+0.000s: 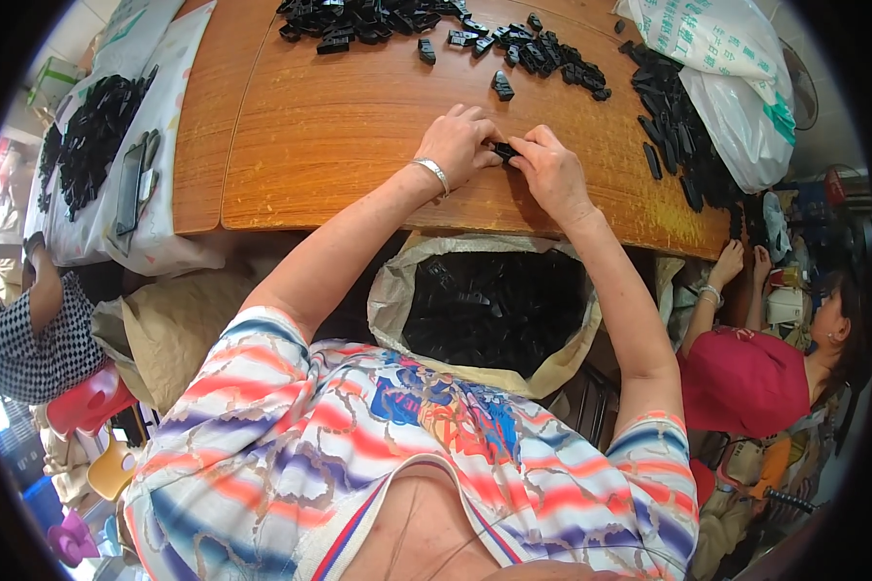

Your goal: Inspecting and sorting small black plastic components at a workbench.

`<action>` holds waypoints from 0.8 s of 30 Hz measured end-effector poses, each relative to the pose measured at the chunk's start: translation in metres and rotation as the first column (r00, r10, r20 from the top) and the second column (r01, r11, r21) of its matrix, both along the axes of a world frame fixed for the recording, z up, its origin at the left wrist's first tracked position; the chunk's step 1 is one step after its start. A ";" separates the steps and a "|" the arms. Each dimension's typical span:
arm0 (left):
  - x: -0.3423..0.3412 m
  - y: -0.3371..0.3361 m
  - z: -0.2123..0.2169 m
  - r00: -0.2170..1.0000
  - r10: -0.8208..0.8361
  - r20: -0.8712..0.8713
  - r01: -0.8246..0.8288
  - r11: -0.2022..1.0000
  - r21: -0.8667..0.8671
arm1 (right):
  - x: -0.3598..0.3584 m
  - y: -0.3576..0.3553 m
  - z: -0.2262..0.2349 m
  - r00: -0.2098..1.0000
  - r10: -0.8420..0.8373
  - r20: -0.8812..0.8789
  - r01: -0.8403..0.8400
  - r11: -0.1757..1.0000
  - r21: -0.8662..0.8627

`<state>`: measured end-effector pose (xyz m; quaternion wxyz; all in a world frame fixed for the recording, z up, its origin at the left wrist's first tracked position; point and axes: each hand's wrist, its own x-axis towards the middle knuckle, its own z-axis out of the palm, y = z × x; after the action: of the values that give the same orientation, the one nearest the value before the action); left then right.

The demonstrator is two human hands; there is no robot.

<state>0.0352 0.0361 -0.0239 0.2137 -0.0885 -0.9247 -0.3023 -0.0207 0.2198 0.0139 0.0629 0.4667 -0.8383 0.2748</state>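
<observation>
the small black piece (504, 151) sits between my two hands, just above the near part of the table (339, 145). my left hand (458, 143) pinches its left end, my right hand (553, 177) its right end with thumb and forefinger; both grips are narrow and closed on it, and the fingers cover so much that from this far off i cannot tell whether it is one part or two. to work it well, i'd steady it with the left fingertips and let the right do the fine turning, pressing evenly so it doesn't tilt or slip. i'd also roll my fingers back a little to see the edges. just beyond the grip lies a loose piece (502, 85), and farther out a heap of black parts (368, 21). right of the grip are long black strips (664, 116). nearer me, below the table edge, an open sack (391, 290) holds more dark pieces (494, 310); i'd hold the work over the wood, since a dropped piece could be lost among them.
</observation>
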 end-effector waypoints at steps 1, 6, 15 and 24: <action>0.002 0.000 0.000 1.000 -0.003 0.006 0.003 1.000 0.005 | 0.004 -0.002 -0.002 0.995 -0.006 -0.095 0.010 0.999 0.046; -0.004 0.001 0.000 1.000 -0.014 -0.015 0.013 1.000 -0.008 | 0.006 0.006 -0.010 0.972 -0.023 -0.235 0.037 0.998 0.058; 0.006 -0.014 -0.004 0.989 -0.146 -0.029 0.145 0.989 -0.015 | 0.097 0.081 -0.003 1.000 -0.023 0.018 0.020 0.991 0.130; -0.007 -0.008 0.010 0.998 -0.037 0.047 0.031 0.991 0.132 | 0.102 0.147 -0.053 0.953 -0.300 -0.048 0.232 0.619 0.751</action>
<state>0.0278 0.0280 -0.0142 0.1908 -0.0825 -0.9062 -0.3683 0.0814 0.3668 -0.0391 -0.1290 0.3099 -0.9379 -0.0875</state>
